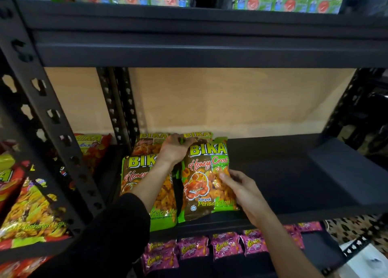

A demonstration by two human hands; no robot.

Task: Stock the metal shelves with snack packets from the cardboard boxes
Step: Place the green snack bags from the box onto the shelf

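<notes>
Several brown-and-green Bika Honey Crab packets stand at the left end of the black metal shelf [294,172]. My right hand [241,187] grips the right edge of the front right packet [201,185], thumb on its face. My left hand [174,150] reaches past it and curls its fingers over that packet's top left corner, against the back row. Another packet [134,172] stands front left, partly behind my left forearm. Two more packets [197,134] stand behind these. No cardboard box is in view.
The right part of this shelf is bare black board, with a plywood back wall. Pink packets [193,246] fill the shelf below. Red and yellow snack bags [27,210] sit on the neighbouring unit, beyond a perforated upright [48,114]. Green packs [289,0] line the shelf above.
</notes>
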